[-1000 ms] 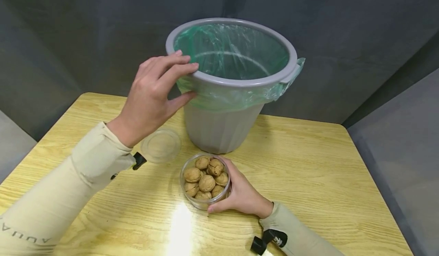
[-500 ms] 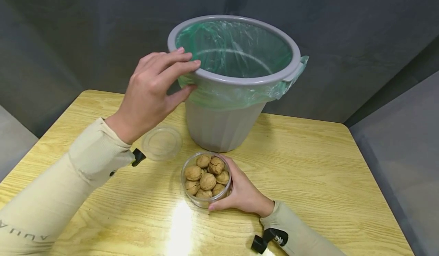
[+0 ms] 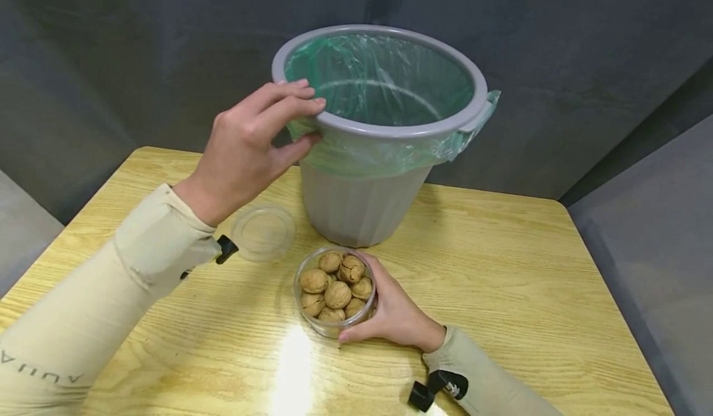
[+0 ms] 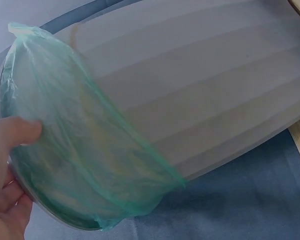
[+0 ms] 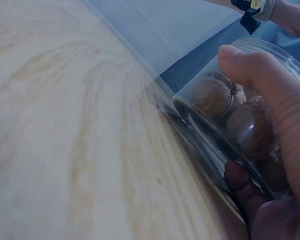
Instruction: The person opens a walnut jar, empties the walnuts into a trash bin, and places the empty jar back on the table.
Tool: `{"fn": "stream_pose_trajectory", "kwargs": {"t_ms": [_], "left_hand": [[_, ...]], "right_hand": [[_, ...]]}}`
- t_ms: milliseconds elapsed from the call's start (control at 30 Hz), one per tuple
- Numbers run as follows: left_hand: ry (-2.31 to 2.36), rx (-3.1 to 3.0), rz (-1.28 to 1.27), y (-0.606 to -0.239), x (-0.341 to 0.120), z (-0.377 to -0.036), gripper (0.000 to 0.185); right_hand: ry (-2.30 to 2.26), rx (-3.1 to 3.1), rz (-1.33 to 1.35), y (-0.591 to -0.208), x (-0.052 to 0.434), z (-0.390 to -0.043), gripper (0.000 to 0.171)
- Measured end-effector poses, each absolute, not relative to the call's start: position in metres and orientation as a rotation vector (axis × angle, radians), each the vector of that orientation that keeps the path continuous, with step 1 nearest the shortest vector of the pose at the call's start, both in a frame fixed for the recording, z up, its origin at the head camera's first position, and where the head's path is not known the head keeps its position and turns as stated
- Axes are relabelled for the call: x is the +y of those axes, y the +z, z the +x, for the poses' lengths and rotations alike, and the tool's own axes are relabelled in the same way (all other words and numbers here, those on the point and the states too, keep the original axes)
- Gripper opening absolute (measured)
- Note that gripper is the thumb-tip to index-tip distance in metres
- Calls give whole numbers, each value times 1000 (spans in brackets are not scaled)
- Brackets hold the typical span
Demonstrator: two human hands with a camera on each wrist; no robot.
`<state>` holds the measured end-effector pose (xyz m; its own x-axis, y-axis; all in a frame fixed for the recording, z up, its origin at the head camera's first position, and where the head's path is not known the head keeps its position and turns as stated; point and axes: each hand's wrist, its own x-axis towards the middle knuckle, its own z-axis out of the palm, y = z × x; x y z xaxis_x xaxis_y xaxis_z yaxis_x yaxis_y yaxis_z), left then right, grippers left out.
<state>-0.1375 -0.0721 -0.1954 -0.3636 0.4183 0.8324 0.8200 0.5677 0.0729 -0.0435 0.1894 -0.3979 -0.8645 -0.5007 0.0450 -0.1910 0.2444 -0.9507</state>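
Observation:
In the head view a grey trash can (image 3: 356, 208) stands upright, lined with a green plastic bag (image 3: 362, 156) folded over its rim. My left hand (image 3: 245, 137) pinches the near-left rim, fingers over the top and thumb outside against the bag. The left wrist view shows that thumb (image 4: 25, 131) on the bag's folded edge. Below the can, my right hand (image 3: 395, 314) grips a round clear plastic jar (image 3: 320, 328) from its right side. Several whole walnuts (image 3: 337, 294) fill it. Seen from the right wrist, the jar (image 5: 190, 122) sits low at the tabletop with walnuts visible through its wall.
A clear round lid (image 3: 263, 233) lies flat on the wooden table (image 3: 501, 267), left of the jar and beside the can's base. Dark grey cloth (image 3: 535, 82) hangs behind the table, with grey panels at both sides.
My left hand's fingers have shifted slightly and drawn closer together on the rim. The head view has tilted a little. Jar, walnuts and right hand have stayed in place.

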Motion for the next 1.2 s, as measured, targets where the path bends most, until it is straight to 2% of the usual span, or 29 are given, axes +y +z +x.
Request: {"fn": "stream_pose_trajectory", "kwargs": {"t_ms": [1200], "left_hand": [[-566,-1936,-985,-200,-71,-141,32]], "right_hand": [[-1648,2278,-668,-397,190,-45,129]]}}
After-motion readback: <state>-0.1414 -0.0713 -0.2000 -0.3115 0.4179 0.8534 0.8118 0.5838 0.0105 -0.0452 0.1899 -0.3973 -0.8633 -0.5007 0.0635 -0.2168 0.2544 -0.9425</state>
